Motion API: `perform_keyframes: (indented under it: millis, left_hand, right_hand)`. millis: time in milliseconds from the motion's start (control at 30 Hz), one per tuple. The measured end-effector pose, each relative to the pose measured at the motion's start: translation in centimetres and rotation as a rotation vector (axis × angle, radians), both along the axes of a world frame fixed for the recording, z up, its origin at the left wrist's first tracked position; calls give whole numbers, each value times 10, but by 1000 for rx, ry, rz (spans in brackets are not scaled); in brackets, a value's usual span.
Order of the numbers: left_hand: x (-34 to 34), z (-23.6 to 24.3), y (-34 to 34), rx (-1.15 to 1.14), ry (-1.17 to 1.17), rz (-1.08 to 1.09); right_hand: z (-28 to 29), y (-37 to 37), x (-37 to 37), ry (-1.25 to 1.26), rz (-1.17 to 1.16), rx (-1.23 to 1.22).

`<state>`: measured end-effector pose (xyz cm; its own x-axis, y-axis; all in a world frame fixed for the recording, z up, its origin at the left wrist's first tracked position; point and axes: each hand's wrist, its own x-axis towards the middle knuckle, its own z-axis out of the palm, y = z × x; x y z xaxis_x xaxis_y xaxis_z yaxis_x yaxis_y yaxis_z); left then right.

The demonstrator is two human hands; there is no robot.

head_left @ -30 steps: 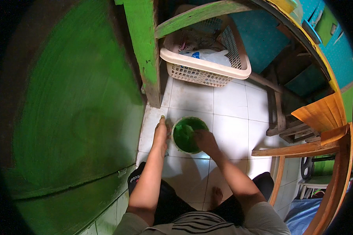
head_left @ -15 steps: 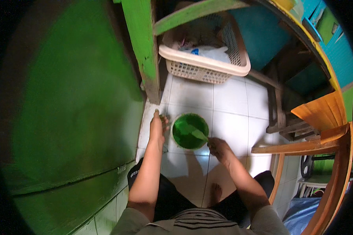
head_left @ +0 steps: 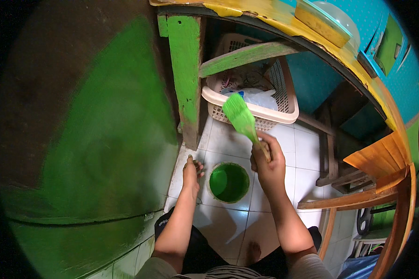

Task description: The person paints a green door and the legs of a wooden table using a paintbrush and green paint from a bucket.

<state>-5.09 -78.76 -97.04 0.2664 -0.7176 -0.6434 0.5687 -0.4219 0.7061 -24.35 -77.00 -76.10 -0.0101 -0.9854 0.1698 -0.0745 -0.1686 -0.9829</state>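
Observation:
A paintbrush (head_left: 241, 117), its bristles coated in bright green, is raised above the floor. My right hand (head_left: 268, 160) is closed round its wooden handle, bristles pointing up and away. Below and to the left of it stands a round bucket (head_left: 211, 191) with green paint (head_left: 229, 182) inside. My left hand (head_left: 192, 174) is beside the bucket's left rim, apart from it; its fingers are spread and nothing shows between them. To the left rises a board wall (head_left: 102, 139), partly painted green, with a bare brown area at the top.
Ahead, a cream plastic basket (head_left: 233, 103) holding bags sits under a yellow-topped table (head_left: 246, 10) with a green-painted leg (head_left: 185, 69). A wooden frame (head_left: 354, 200) juts in from the right. White tiles (head_left: 221, 139) cover the floor.
My right hand has lifted the paintbrush out of the bucket and up over the basket's front edge. The view has tilted up. My left hand stays beside the bucket.

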Motion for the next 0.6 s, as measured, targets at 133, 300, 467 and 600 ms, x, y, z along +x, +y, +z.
perform_keyframes:
  millis: [133, 300, 467, 600]
  left_hand:
    - [4, 0, 3, -7, -8, 19]
    - [0, 2, 3, -18, -23, 9]
    - [-1, 3, 4, -7, 12, 1]
    - [8, -2, 5, -14, -15, 16]
  right_hand:
    - [35, -24, 37, 142, 8, -242]
    - [47, -48, 53, 223, -82, -356]
    - [71, -46, 31, 310, -268, -423]
    - [83, -29, 22, 190, -310, -393]
